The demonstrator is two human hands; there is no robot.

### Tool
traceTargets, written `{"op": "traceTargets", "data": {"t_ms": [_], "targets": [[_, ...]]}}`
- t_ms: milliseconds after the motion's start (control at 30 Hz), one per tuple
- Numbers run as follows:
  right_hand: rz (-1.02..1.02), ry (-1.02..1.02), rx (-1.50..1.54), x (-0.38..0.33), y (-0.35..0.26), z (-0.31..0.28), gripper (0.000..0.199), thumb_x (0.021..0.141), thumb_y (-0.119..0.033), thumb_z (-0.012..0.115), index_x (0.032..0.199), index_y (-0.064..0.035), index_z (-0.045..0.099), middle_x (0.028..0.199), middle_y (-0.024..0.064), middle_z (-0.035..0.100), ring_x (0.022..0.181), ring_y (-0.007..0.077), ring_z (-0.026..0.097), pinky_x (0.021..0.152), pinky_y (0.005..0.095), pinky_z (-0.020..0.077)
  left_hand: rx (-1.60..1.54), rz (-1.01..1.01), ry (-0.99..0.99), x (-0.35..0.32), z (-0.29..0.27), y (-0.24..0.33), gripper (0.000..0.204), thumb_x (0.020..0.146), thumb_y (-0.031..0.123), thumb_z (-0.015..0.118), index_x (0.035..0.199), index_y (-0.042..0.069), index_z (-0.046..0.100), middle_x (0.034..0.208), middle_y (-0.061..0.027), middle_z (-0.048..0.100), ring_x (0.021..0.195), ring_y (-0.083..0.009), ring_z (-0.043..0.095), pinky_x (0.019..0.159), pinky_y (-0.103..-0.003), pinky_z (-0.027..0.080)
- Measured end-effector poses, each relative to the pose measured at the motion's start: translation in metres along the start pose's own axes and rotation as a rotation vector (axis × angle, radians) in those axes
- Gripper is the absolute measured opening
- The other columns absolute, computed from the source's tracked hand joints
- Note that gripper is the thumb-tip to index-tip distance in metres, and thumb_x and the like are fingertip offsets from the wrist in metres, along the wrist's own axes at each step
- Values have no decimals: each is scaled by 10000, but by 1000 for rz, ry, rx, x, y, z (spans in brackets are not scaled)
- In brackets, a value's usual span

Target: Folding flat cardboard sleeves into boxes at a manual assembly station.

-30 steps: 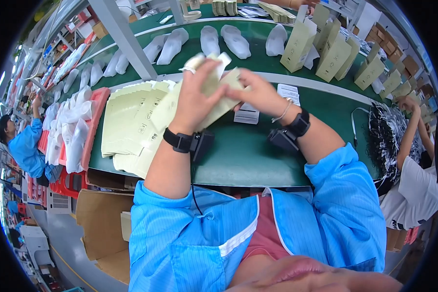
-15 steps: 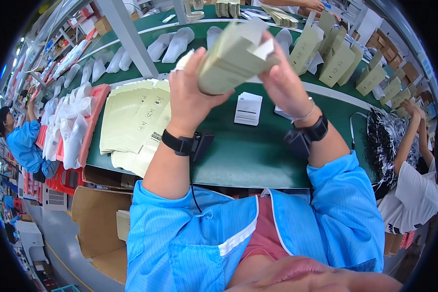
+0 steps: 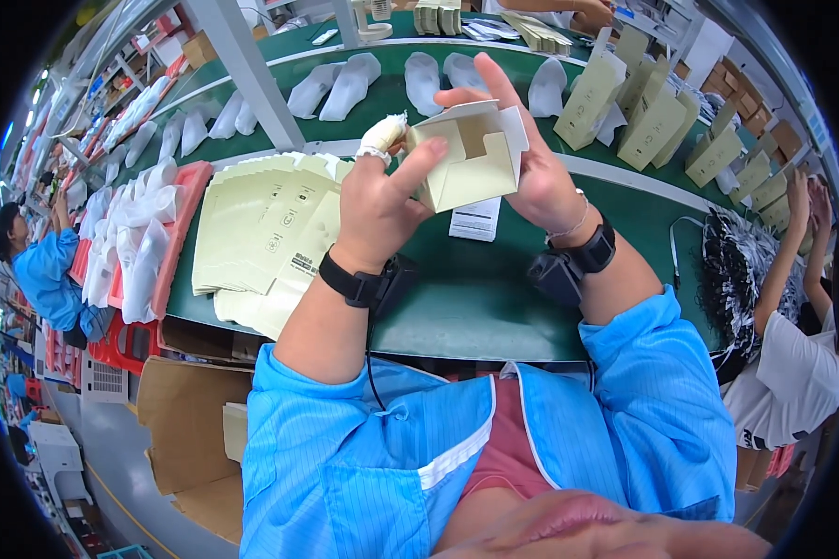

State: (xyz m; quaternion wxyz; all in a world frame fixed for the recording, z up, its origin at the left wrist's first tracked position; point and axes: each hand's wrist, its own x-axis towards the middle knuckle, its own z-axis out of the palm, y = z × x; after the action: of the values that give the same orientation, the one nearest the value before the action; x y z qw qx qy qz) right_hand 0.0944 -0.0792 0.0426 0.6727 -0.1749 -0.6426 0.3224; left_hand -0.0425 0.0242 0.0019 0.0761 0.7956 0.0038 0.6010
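Lowered since before — the pale carton (image 3: 466,154) now shows me its open end.
Left hand (image 3: 382,200) and right hand (image 3: 531,177) both grip it — fingers closed round its sides.

Green bench (image 3: 457,307): flat cartons (image 3: 266,233), paper slip (image 3: 476,220).

Both hands are gripping a pale yellow folding carton (image 3: 471,158) above the green table (image 3: 475,298): the left hand (image 3: 378,200) is pinching its near edge, the right hand (image 3: 536,177) is cupping its far side. Flat carton blanks (image 3: 261,233) are lying stacked just left.
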Motion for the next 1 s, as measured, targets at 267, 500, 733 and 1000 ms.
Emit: {"op": "traceTargets", "data": {"t_ms": [267, 500, 733, 1000], "targets": [[176, -7, -683, -4, -15, -17, 535, 913, -437, 502, 1303, -70, 498, 1262, 112, 529, 1127, 229, 525, 967, 339, 400, 103, -29, -118, -1, -1, -2, 802, 498, 117, 839, 1224, 276, 538, 1035, -139, 595, 783, -293, 603, 646, -358, 513], [122, -292, -778, 6, -43, -32, 334, 877, -228, 591, 1163, -57, 624, 1231, 114, 566, 1111, 242, 536, 938, 329, 418, 63, 13, -90, -5, 4, -7, 941, 508, 133, 845, 1334, 222, 403, 987, -130, 603, 753, -299, 596, 630, -375, 504], [131, -268, -979, 3, -46, -13, 341, 810, -105, 651, 1151, -89, 637, 1157, 117, 611, 1083, 246, 558, 905, 340, 453, 80, 0, -95, -4, 3, -4, 1007, 502, 138, 851, 1368, 207, 342, 928, -120, 602, 715, -302, 582, 596, -385, 490], [58, -3, -1074, -5, -21, -7, 372, 780, -11, 655, 1143, -90, 639, 1131, 108, 627, 1020, 239, 596, 865, 332, 485, 81, -43, -110, -10, 6, -15, 1046, 484, 129, 861, 1376, 202, 319, 920, -112, 602, 726, -305, 576, 600, -387, 486]]}}
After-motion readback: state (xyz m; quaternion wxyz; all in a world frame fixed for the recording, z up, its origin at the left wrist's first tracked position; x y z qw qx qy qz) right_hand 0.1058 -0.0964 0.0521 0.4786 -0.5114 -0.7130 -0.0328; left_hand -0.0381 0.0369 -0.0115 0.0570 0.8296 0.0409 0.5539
